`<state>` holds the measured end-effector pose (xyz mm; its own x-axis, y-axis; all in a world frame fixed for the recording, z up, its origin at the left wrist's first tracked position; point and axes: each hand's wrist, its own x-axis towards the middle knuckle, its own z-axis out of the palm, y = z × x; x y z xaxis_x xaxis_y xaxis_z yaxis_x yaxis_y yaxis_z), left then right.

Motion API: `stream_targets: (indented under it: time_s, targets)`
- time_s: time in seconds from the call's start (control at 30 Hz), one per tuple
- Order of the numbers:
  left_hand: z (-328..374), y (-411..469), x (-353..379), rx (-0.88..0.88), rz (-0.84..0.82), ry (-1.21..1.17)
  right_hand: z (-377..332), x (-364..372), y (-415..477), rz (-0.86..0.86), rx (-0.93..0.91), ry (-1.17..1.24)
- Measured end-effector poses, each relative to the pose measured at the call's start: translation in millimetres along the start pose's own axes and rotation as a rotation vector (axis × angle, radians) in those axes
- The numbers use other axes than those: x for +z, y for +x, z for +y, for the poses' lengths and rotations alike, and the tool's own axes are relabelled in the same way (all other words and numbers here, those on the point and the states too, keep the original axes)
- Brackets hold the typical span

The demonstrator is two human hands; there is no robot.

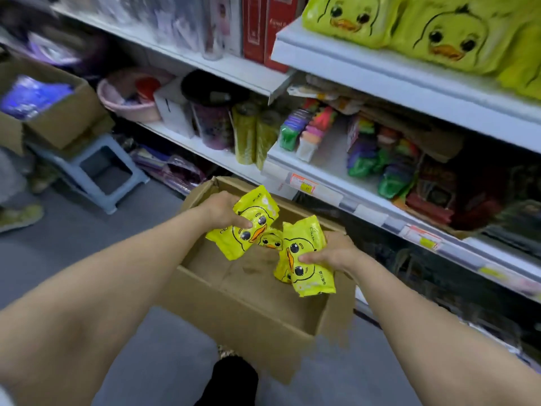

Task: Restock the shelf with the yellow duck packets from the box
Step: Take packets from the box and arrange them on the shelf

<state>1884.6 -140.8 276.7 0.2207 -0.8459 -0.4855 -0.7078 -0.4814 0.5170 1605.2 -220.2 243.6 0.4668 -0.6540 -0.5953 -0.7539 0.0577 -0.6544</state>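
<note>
You are holding two yellow duck packets over the open cardboard box (248, 315), one in each hand. Your left hand (221, 210) is curling round the left packet (248, 230), with fingers lying across the duck's face, and it is holding the packet tilted above the far left part of the box. Your right hand (332, 253) is clasping the right packet (304, 268) from its right side, with fingers pressing on the printed face, above the right half of the box.

A third packet (271, 240) is showing between those two, lower down inside the box. A yellow edge (280, 275) is peeking out behind the right packet. You cannot tell whether that is a fourth packet.

The box is sitting on the grey floor just in front of the shelving. Up on the top shelf (380, 68), a first shelved packet (348, 22) and a second shelved packet (450, 39) are lying side by side, faces outward. More yellow wrapping is running off the right edge of the view, too cut off to count.

To your left, one pale blue stool (87, 174) is standing on the floor, with one second cardboard box (58, 124) just behind it. One pink basin (128, 106) is sitting on a lower shelf, and two red boxes (263, 33) are standing upright on the shelf above.
</note>
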Motion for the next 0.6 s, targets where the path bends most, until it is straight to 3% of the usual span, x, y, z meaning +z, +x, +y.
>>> stream_targets:
  time_s: [0.27, 0.43, 0.6]
  targets:
    - [130.2, -101.6, 19.6, 0.162, 0.124, 0.086, 42.6, -89.7, -138.9, 0.143, -0.1, -0.11]
    - [220.4, -131.7, 35.2, 0.265, 0.1, 0.085, 81.2, -146.0, -213.6, 0.288, -0.121, -0.152]
    - [309.6, -147.6, 59.6, 0.368, 0.032, -0.014, 127.2, -198.3, -276.5, 0.452, -0.019, -0.16]
